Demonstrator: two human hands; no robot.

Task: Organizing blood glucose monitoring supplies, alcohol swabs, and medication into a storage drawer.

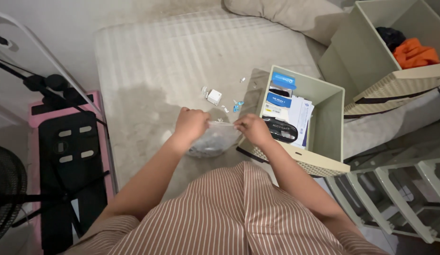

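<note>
Both forearms reach forward over the bed [149, 61], elbows bent, hands drawn close together at the same height. The left hand [191, 123] is curled into a fist, pinched shut on one side of the top edge of a clear plastic bag [211, 140]. The right hand [252, 129] is closed the same way on the other side of that edge, so the mouth of the bag stretches between them. The bag hangs just below the knuckles, its bulging bottom on or close above the mattress. Just beside the right hand sits an open drawer bin [331, 118] holding blue boxes and papers. A small white box [214, 97] lies beyond the hands.
</note>
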